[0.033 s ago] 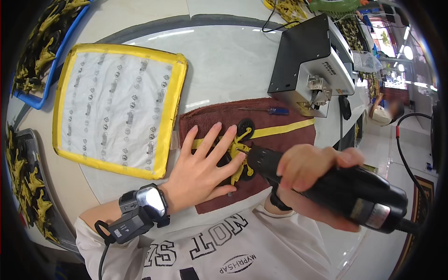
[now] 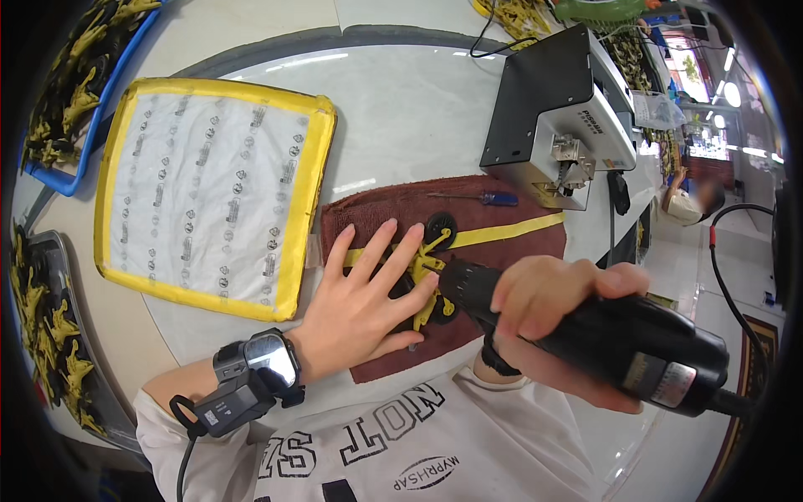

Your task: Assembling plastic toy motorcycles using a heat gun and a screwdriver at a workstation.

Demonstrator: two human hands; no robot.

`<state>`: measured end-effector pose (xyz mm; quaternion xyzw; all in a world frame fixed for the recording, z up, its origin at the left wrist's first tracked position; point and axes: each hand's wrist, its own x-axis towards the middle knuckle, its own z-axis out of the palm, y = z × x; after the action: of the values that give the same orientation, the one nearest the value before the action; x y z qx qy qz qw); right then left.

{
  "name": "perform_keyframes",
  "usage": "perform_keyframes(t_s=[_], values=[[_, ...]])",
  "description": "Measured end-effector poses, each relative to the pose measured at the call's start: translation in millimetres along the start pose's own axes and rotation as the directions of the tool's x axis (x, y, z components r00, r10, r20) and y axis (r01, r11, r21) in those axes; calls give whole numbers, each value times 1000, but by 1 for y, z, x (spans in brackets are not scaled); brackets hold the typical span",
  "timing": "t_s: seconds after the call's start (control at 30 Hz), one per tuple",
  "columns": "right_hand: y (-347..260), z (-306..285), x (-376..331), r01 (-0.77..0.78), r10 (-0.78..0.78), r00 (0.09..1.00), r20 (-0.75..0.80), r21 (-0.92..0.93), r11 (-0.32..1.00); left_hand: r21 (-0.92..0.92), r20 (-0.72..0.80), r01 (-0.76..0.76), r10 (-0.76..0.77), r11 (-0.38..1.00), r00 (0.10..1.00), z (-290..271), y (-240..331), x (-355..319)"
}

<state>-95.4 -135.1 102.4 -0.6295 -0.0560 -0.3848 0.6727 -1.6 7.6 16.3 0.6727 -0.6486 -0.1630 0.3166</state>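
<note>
On a brown cloth (image 2: 519,238) lies a yellow plastic frame (image 2: 427,263) with small black wheels (image 2: 440,230), partly covered by my hand. My left hand (image 2: 355,305) rests palm down across it, fingers spread, the fingertips on the piece and the cloth. A black electric screwdriver (image 2: 631,343) is wrapped in my right hand (image 2: 544,305). The tool lies slanted, its nose at the middle of the yellow frame beside my left index finger; the exact contact of the bit is too small to tell.
A blue-handled screwdriver (image 2: 499,198) lies at the cloth's far edge. Behind stands a black-and-grey machine (image 2: 535,109). Left is a yellow-edged, paper-covered board (image 2: 326,125); beyond it, a blue tray (image 2: 71,186) and a grey tray (image 2: 71,280) hold yellow-black pieces. A person (image 2: 690,201) is at far right.
The electric screwdriver has shifted very slightly left and turned a little in my right hand. My left hand and the yellow frame look unmoved.
</note>
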Motion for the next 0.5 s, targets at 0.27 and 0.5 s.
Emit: perform_keyframes(t_s=[0.27, 0.5], values=[[4, -4, -4, 52, -50, 993, 107, -12, 999, 26, 34, -13, 12, 1000, 999, 2, -2, 0], [-39, -19, 14, 162, -165, 986, -32, -79, 984, 20, 28, -53, 52, 998, 998, 6, -1, 9]])
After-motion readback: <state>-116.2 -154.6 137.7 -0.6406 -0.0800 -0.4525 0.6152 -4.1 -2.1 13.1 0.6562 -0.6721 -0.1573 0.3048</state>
